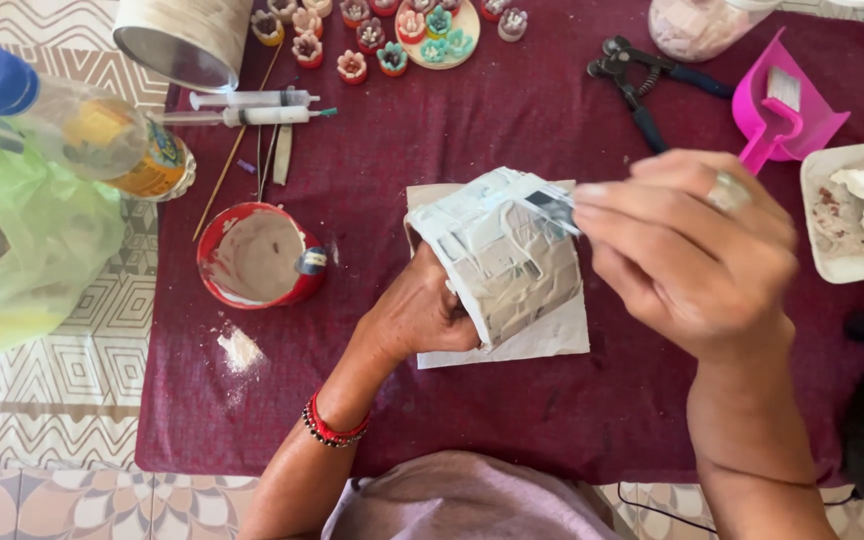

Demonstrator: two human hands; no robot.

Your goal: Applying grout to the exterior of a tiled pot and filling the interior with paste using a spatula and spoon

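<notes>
My left hand [420,315] grips a small pot [500,255] covered in pale tile pieces and grey grout, tilted on its side over a sheet of paper [552,340]. My right hand [687,250], with a ring on one finger, holds a small flat metal tool [552,207] whose tip touches the pot's upper edge. A red bowl [260,256] of grey grout sits to the left on the maroon cloth [512,110].
Two syringes [252,108], thin sticks, a clear bottle [62,120] with blue cap and a metal can [184,38] lie at upper left. Small coloured flower pieces [392,35], black-blue nippers [642,85], a pink dustpan [782,110] and a white tray [857,210] sit along the back and right.
</notes>
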